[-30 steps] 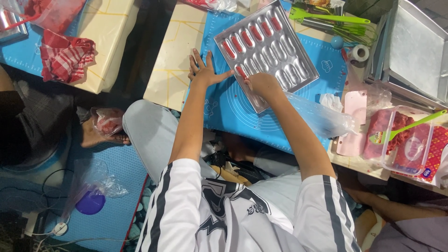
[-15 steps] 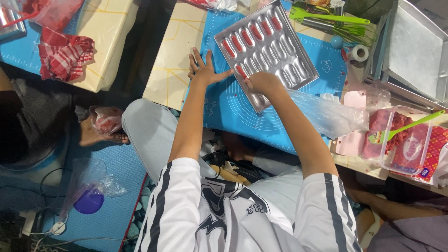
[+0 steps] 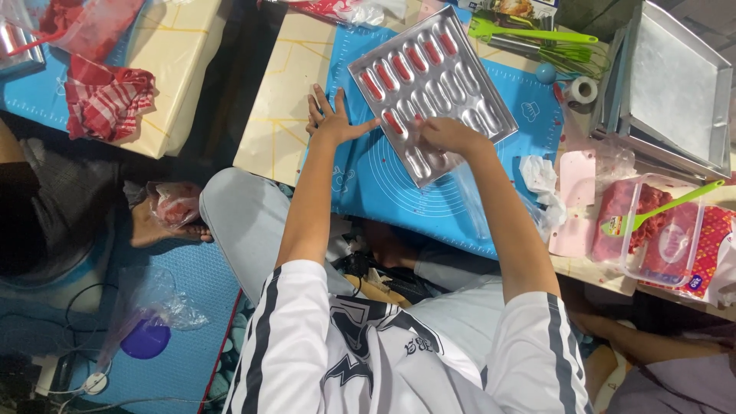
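A red checked cloth [image 3: 106, 101] lies on the cream table at the left, beside a dark gap. The left hand [image 3: 331, 116] rests flat, fingers spread, on the blue mat [image 3: 399, 184], touching the metal mould tray [image 3: 432, 88] (several hollows filled red). The right hand [image 3: 448, 134] curls over the tray's near edge, grip unclear; a plastic tub [image 3: 652, 238] sits farther right.

Silver mould tray [image 3: 445, 92] with red fillings, blue mat [image 3: 429, 192], red-checked cloth [image 3: 107, 103], green whisk [image 3: 537, 37], cream bench [image 3: 280, 115].
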